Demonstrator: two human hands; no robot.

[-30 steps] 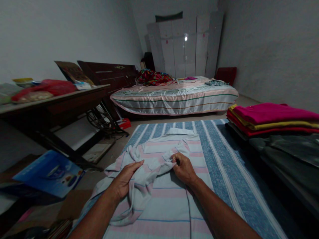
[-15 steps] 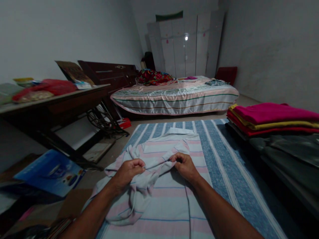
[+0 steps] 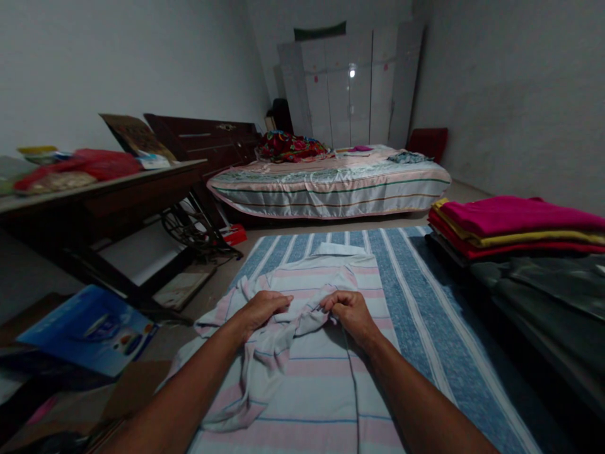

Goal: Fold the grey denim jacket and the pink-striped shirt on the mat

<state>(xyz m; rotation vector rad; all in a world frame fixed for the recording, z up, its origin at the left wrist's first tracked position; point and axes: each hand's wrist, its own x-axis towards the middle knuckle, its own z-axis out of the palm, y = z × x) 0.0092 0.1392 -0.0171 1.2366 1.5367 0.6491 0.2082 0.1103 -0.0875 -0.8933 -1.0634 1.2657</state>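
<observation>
A striped shirt [image 3: 321,391], pale with pink bands and thin blue lines, lies spread on a blue-and-white striped cloth [image 3: 416,302], its collar at the far end. One sleeve is bunched across its middle and left side. My left hand [image 3: 267,309] is closed on the bunched sleeve, thumb and fingers together. Pinched between the fingers of my right hand [image 3: 348,312] is another part of that sleeve, lifted slightly off the shirt. The fabric inside both grips is mostly hidden.
Folded clothes [image 3: 524,221] in pink, yellow and red are stacked at the right, beside dark folded fabric [image 3: 543,302]. A sewing-machine table [image 3: 142,189] and a blue box [image 3: 89,331] stand at the left. Beyond the cloth is a bed [image 3: 331,189].
My left hand has moved right and slightly up along the sleeve, closer to my right hand. My right hand stays nearly in place, still pinching the fabric.
</observation>
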